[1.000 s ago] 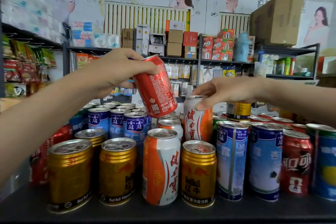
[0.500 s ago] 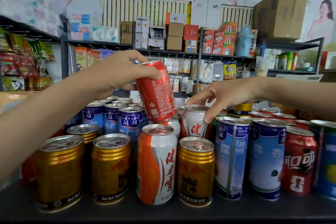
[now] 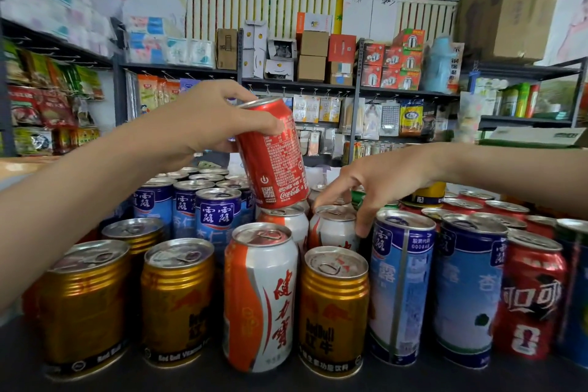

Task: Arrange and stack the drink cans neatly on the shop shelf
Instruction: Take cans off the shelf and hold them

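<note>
Our left hand grips a tilted red aluminium cola can above the second row on the dark shelf. Our right hand pinches the top of an upright orange-and-white can standing there.

A large cardboard box sits atop the back rack. Also on the rack's top stand a blue flask, red cartons and small brown boxes.

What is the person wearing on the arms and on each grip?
Nothing visible: the left grip and right grip are bare hands without gloves, rings or watch; the left forearm and right forearm show no sleeve.
</note>
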